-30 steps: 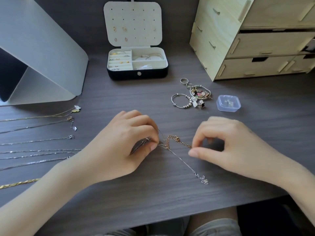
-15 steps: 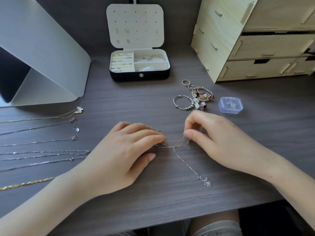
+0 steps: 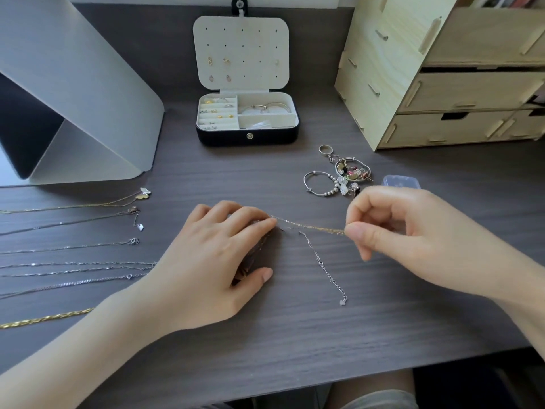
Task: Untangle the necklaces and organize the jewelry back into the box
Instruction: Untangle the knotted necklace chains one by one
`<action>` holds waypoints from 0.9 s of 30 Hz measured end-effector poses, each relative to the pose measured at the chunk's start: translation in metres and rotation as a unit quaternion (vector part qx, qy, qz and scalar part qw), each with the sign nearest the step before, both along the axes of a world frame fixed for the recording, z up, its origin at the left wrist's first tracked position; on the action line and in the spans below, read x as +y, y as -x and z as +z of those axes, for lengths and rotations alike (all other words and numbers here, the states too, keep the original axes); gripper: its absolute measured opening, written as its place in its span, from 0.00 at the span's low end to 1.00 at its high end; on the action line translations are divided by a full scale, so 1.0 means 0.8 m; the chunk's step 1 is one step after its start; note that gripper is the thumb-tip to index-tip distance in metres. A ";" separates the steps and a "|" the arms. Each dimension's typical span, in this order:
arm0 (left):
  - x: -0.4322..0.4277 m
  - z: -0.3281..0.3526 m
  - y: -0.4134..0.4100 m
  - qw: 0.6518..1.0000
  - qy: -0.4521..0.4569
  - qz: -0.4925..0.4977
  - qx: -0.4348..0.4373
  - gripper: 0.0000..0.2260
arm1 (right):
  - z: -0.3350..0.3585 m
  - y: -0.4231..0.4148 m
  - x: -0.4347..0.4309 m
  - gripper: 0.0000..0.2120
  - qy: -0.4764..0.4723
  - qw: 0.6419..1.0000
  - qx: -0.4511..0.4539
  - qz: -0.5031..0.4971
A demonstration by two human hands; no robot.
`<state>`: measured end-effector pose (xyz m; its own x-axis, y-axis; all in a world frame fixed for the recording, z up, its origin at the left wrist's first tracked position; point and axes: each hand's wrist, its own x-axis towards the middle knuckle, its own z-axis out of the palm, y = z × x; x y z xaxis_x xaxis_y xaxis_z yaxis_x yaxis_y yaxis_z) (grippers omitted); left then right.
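Observation:
A tangle of thin necklaces lies mid-desk. My left hand [image 3: 212, 261] lies flat over its bulk, fingertips pressing the chains down. My right hand [image 3: 395, 231] pinches a rose-gold chain [image 3: 309, 226] between thumb and forefinger, stretched taut to my left fingertips. A silver chain [image 3: 324, 268] with a small end charm trails down toward the desk's front edge. The open jewelry box [image 3: 247, 137], black outside and cream inside, stands at the back centre with earrings in its lid and rings and bangles in its compartments.
Several straightened necklaces [image 3: 73, 264] lie in rows at the left, a gold braided one [image 3: 47, 318] lowest. A pile of bracelets, rings and charms [image 3: 339, 178] and a small clear plastic box [image 3: 401, 181] sit right of centre. A wooden drawer unit [image 3: 442, 84] stands back right, a grey stand [image 3: 73, 98] back left.
My right hand has pulled the rose-gold chain out to the right until taut. My left hand has flattened onto the tangle, holding it in place.

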<state>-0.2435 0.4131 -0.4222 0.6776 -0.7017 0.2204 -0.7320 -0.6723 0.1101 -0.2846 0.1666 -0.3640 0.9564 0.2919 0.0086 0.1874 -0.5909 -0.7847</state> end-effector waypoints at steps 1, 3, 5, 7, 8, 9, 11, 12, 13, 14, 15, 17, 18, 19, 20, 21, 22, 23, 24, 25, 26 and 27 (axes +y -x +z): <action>0.000 0.000 -0.001 1.000 0.004 -0.001 0.006 0.23 | 0.001 0.003 0.004 0.05 -0.007 1.000 0.007 0.008; 0.000 0.000 -0.003 1.000 0.011 -0.003 0.012 0.22 | -0.001 0.008 0.012 0.05 -0.007 0.999 0.015 0.027; 0.000 0.000 -0.004 1.000 0.017 -0.006 0.012 0.21 | -0.008 0.015 0.023 0.06 0.025 0.999 0.009 0.048; 0.000 0.000 -0.004 1.000 0.020 -0.008 0.011 0.20 | -0.017 0.022 0.033 0.08 0.119 0.990 -0.030 0.076; 0.001 0.000 -0.004 1.000 0.021 -0.009 0.012 0.20 | -0.019 0.025 0.037 0.10 0.170 0.980 -0.051 0.093; 0.001 0.001 -0.004 1.000 0.022 -0.009 0.013 0.19 | -0.020 0.027 0.040 0.12 0.201 0.972 -0.064 0.103; 0.001 0.001 -0.004 1.000 0.025 -0.009 0.016 0.19 | -0.020 0.028 0.037 0.13 0.205 0.971 -0.082 0.093; 0.001 0.002 -0.005 1.000 0.025 -0.009 0.016 0.19 | -0.018 0.028 0.035 0.13 0.196 0.973 -0.090 0.078; 0.001 0.002 -0.004 1.000 0.025 -0.009 0.016 0.18 | -0.018 0.027 0.033 0.14 0.188 0.975 -0.099 0.062; 0.000 0.002 -0.004 1.000 0.026 -0.008 0.016 0.18 | -0.017 0.026 0.032 0.14 0.180 0.977 -0.106 0.045; 0.001 0.001 -0.004 1.000 0.026 -0.007 0.014 0.18 | -0.017 0.025 0.030 0.14 0.174 0.978 -0.112 0.022; 0.001 0.001 -0.002 1.000 0.023 -0.003 0.007 0.18 | -0.019 0.023 0.027 0.12 0.177 0.978 -0.110 -0.032; 0.001 0.002 -0.001 1.000 0.020 0.000 0.002 0.18 | -0.021 0.022 0.026 0.10 0.187 0.975 -0.105 -0.056; 0.002 0.003 0.000 1.000 0.017 -0.001 -0.001 0.18 | -0.023 0.020 0.026 0.09 0.198 0.973 -0.096 -0.072; 0.001 0.005 0.001 1.000 0.015 -0.005 -0.002 0.17 | -0.025 0.019 0.027 0.09 0.209 0.971 -0.082 -0.079; 0.002 0.007 0.003 1.000 0.015 -0.012 -0.002 0.16 | -0.029 0.018 0.029 0.08 0.217 0.970 -0.071 -0.081; 0.002 0.009 0.006 1.000 0.015 -0.022 -0.001 0.16 | -0.032 0.017 0.031 0.08 0.226 0.969 -0.064 -0.079; 0.002 0.010 0.010 0.999 0.014 -0.031 0.002 0.16 | -0.034 0.016 0.034 0.06 0.235 0.967 -0.059 -0.078; 0.003 0.010 0.014 0.999 0.012 -0.037 0.006 0.16 | -0.035 0.016 0.037 0.05 0.241 0.966 -0.056 -0.077; 0.003 0.009 0.018 0.999 0.006 -0.040 0.010 0.16 | -0.036 0.016 0.039 0.03 0.250 0.964 -0.052 -0.074; 0.003 0.007 0.023 0.999 -0.002 -0.040 0.013 0.17 | -0.037 0.016 0.040 0.03 0.262 0.961 -0.049 -0.072; 0.002 0.006 0.026 0.999 -0.010 -0.038 0.014 0.18 | -0.037 0.016 0.039 0.04 0.275 0.958 -0.046 -0.071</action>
<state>-0.2643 0.4151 -0.4176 0.6275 -0.7557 0.1874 -0.7782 -0.6168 0.1186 -0.2971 0.1981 -0.3936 0.9895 0.1429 -0.0234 0.1273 -0.9351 -0.3306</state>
